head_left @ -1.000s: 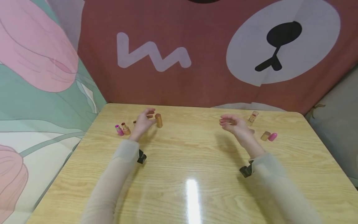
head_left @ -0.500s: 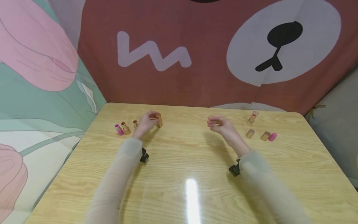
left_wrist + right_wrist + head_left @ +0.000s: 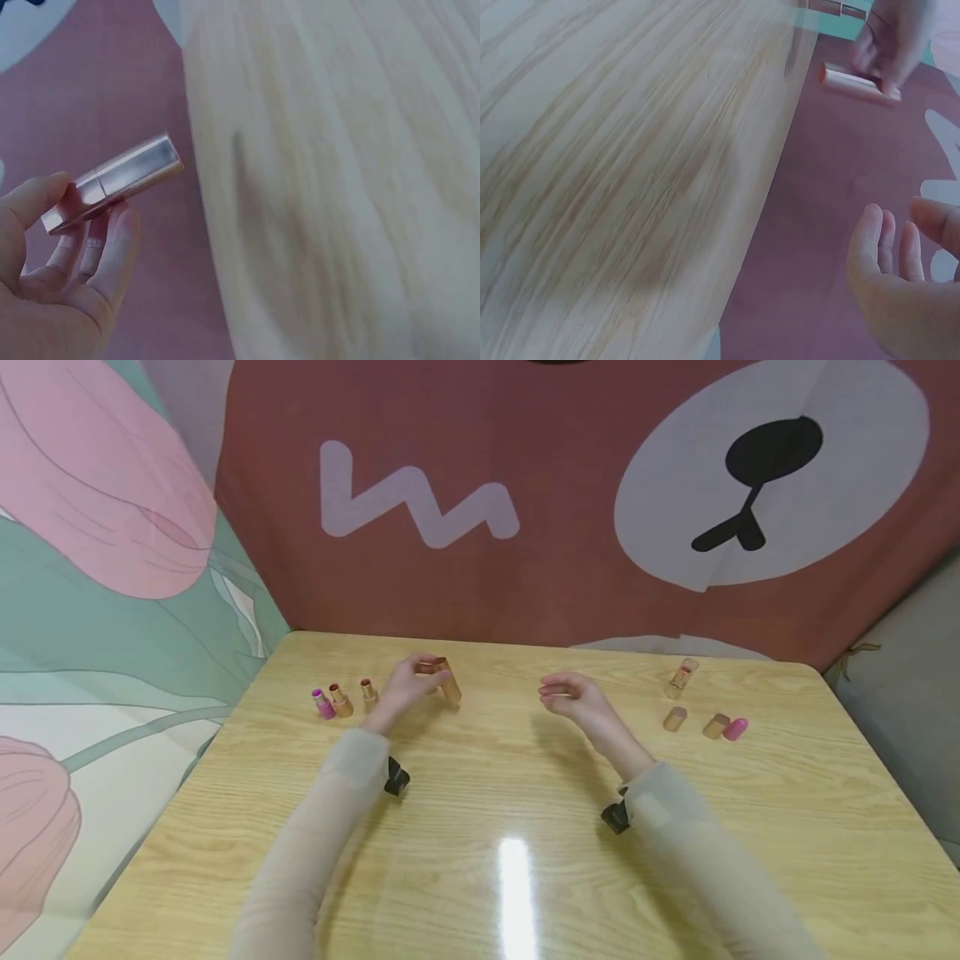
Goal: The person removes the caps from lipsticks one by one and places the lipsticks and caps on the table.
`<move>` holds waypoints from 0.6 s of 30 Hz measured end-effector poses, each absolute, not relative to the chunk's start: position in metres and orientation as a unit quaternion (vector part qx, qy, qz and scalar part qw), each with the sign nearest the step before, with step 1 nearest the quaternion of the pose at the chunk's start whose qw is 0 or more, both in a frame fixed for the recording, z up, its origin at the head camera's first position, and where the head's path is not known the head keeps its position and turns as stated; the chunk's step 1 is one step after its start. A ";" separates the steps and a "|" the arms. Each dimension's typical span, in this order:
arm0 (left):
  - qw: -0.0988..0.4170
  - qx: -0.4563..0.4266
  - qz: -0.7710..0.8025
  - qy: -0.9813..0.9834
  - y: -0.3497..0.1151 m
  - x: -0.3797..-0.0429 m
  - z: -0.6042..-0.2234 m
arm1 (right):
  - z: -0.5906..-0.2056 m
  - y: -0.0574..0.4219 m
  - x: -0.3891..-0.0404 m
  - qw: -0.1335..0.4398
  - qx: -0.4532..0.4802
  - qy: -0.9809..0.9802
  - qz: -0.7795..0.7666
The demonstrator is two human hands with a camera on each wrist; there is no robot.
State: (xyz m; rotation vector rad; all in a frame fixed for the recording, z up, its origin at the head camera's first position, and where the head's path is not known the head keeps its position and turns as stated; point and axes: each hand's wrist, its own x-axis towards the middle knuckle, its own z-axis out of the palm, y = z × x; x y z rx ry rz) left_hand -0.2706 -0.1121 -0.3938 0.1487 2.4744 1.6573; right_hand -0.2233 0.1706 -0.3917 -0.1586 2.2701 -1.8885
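Observation:
A shiny rose-gold lipstick tube (image 3: 131, 176), capped, is pinched by its top end between the thumb and fingers of my left hand (image 3: 405, 689). It leans and appears lifted just off the table in the head view. My right hand (image 3: 588, 706) hovers over the middle of the table, fingers loosely bent and nothing in them. In the right wrist view, the right hand (image 3: 907, 292) is well apart from the held tube (image 3: 859, 85). Beside the left hand stand uncapped lipsticks: a magenta one (image 3: 323, 703), a gold one (image 3: 341, 702) and another gold one (image 3: 369, 695).
On the right of the wooden table (image 3: 465, 793) are a lipstick with a clear cap (image 3: 682, 679), a gold cap (image 3: 675, 719), another gold cap (image 3: 716, 726) and a pink cap (image 3: 736, 729). A brown printed cloth (image 3: 540, 585) hangs behind the table's back edge.
My left hand has moved right, taken hold of the standing lipstick tube and tilted it up. The right hand has moved left, away from the caps, toward the table's middle.

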 end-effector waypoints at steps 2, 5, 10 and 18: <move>0.093 0.057 0.565 0.818 -0.108 -0.267 -0.390 | -0.392 0.167 -0.223 0.091 -0.052 0.767 -0.633; 0.104 0.069 0.573 0.810 -0.100 -0.262 -0.384 | -0.393 0.161 -0.223 0.090 -0.048 0.775 -0.624; 0.116 0.087 0.581 0.801 -0.086 -0.255 -0.379 | -0.394 0.151 -0.221 0.088 -0.051 0.787 -0.609; 0.116 0.111 0.589 0.792 -0.066 -0.247 -0.374 | -0.394 0.137 -0.216 0.088 -0.059 0.801 -0.588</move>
